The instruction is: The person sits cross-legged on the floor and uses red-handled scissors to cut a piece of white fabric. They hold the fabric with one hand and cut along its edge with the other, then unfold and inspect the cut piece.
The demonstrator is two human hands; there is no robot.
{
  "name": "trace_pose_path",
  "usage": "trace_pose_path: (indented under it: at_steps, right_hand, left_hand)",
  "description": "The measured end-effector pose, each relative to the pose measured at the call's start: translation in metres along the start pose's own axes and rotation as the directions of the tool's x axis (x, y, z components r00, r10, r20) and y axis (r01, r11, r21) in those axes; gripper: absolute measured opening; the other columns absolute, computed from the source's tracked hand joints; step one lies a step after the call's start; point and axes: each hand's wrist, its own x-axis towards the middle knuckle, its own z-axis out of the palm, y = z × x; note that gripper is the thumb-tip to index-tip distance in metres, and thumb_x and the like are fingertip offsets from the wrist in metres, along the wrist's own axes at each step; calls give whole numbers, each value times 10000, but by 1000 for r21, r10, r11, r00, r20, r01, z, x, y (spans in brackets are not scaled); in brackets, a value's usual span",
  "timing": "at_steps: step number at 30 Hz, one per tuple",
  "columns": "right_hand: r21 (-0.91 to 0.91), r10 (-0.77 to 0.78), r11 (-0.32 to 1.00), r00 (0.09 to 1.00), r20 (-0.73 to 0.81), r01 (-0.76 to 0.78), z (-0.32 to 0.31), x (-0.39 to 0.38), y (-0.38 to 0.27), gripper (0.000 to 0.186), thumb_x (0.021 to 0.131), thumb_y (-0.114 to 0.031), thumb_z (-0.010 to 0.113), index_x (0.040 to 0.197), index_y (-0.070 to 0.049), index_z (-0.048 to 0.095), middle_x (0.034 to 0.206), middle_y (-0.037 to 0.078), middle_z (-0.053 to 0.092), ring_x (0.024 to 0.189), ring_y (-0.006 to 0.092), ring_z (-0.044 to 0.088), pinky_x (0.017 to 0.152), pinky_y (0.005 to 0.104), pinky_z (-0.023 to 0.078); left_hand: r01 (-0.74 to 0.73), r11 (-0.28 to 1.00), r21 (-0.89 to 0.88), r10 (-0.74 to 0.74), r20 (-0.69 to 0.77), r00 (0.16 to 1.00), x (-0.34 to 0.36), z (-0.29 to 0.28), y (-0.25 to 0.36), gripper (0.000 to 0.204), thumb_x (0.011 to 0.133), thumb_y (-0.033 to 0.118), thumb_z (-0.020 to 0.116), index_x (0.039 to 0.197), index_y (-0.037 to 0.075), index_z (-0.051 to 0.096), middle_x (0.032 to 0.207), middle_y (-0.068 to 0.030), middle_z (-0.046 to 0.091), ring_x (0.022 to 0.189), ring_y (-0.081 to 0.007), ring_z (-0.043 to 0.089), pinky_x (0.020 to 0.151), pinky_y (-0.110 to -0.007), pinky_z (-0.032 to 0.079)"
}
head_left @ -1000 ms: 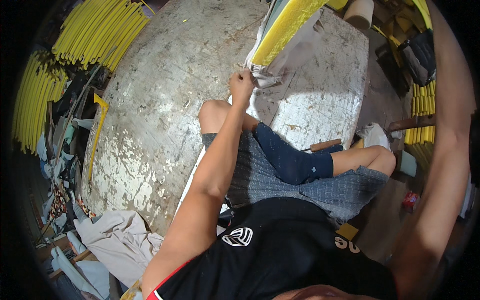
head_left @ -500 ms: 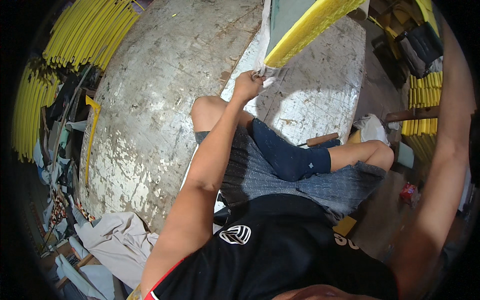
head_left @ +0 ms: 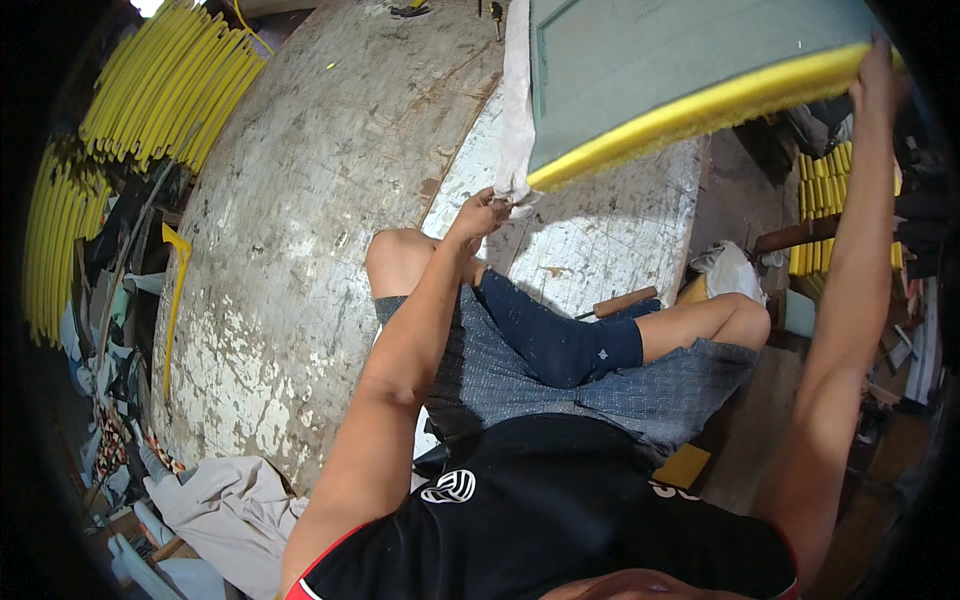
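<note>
Worn tabletop (head_left: pixel 300 220): left hand (head_left: pixel 482 215) grips cloth (head_left: pixel 515 110) (edging panel (head_left: pixel 680 65)).

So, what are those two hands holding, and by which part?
The left hand pinches the whitish cloth by its gathered near end; the right hand, blurred, seems to grip the yellow-edged grey panel at its right end.

At left lie 2 yellow stacks (head_left: pixel 170 95) and beige cloth (head_left: pixel 228 510).

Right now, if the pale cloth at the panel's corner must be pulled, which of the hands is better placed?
Probably the left hand: it grips the pale cloth by the near left corner of the grey-green panel. The right hand is at the other end of the yellow foam edge.
</note>
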Motion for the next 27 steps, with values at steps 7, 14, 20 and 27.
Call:
trace_pose_path:
  at_steps: [7, 14, 20, 27]
  right_hand:
    - [61, 214, 976, 964, -160, -207, -94, -62, 60, 582, 905, -235, 666, 1309, 140, 482, 1239, 191, 613, 1018, 274, 668, 852, 377, 550]
    - [222, 486, 870, 842, -236, -440, -189, -69, 181, 608, 961, -319, 616, 1358, 106, 441, 1346, 160, 561, 1147, 301, 610, 942, 424, 529]
    - [251, 723, 682, 582, -372, -687, -246, -89, 288, 667, 955, -375, 607, 1411, 65, 399, 1372, 171, 539, 1169, 343, 597, 962, 474, 534]
    - [232, 790, 590, 493, -366, -774, -370, -112, 457, 548, 972, -366, 555, 1372, 2, 486, 1401, 152, 538, 1213, 332, 578, 1003, 483, 497]
  left_hand:
    - [-29, 957, 289, 50, -65, 997, 20, -12, -20, 415, 910, -14, 572, 1322, -52, 545, 1162, -100, 672, 1018, -179, 637, 878, -270, 505]
    - [-115, 827, 550, 66, 108, 992, -6, 27, 1, 709, 766, 72, 789, 1363, -53, 428, 1185, -137, 642, 1066, -207, 620, 908, -327, 503]
    - [-199, 364, 910, 319, 79, 945, -1, 31, -11, 782, 716, 205, 831, 1339, -53, 435, 1100, -231, 644, 1011, -389, 631, 901, -443, 514]
    - [-86, 351, 933, 364, -52, 930, 14, 60, -15, 594, 715, 243, 830, 1124, -69, 533, 1038, -274, 631, 1000, -445, 602, 868, -489, 490]
